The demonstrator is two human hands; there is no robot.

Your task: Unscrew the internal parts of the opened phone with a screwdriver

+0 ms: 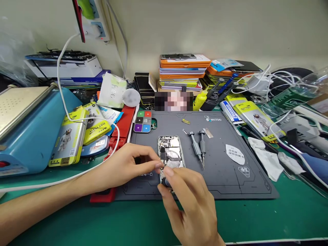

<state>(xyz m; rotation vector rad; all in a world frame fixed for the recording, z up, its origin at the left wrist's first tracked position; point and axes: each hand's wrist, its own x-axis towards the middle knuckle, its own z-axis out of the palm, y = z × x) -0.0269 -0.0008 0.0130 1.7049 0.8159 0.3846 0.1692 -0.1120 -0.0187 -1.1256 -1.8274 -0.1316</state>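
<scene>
An opened phone body [171, 153] lies on the dark grey work mat [225, 171], its insides facing up. My left hand [128, 167] rests on the mat to the phone's left, fingertips pinched at the phone's left edge on a small part I cannot make out. My right hand [191, 201] comes in from below, fingers closed around a small dark tool [166, 181] that stands on the phone's lower end. Two grey screwdrivers [198, 147] lie just right of the phone.
A colour-sectioned screw tray [142, 121] sits at the mat's top left. A blue machine [30, 130] and battery packs [69, 136] stand left, a red tool [120, 136] beside the mat. Stacked boxes [183, 70] are behind; cables, wipes and packs crowd the right.
</scene>
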